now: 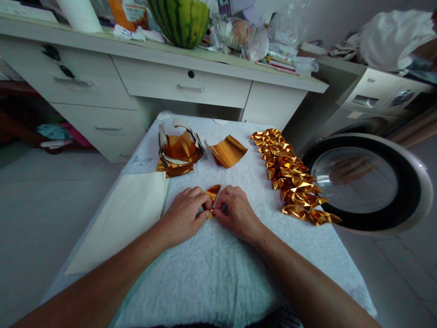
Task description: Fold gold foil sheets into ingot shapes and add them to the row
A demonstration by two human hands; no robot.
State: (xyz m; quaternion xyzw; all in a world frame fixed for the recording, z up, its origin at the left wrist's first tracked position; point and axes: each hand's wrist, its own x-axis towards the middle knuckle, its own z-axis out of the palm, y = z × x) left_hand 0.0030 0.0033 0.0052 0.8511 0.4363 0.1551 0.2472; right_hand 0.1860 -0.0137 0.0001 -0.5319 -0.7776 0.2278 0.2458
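Observation:
A small sheet of gold foil paper [213, 193] is pinched between my two hands over the cloth-covered table [191, 273]. The fingers of my left hand [189, 210] close on its left side. My right hand [237, 210] grips the right side, with thumb and forefinger together. Part of the sheet is hidden behind the fingers. Just beyond lies a curved stack of gold paper [229, 151]. A larger curled bundle of gold and white paper [179, 148] rests to its left. On the right, folded gold paper pieces [290, 175] lie in an overlapping row.
A large pale sheet [119, 218] lies at the table's left. Beyond stands a white desk with drawers [191, 89], holding a cut watermelon [180, 20] and plastic bags. At the right, a washing machine's round door [368, 182] hangs open beside the table.

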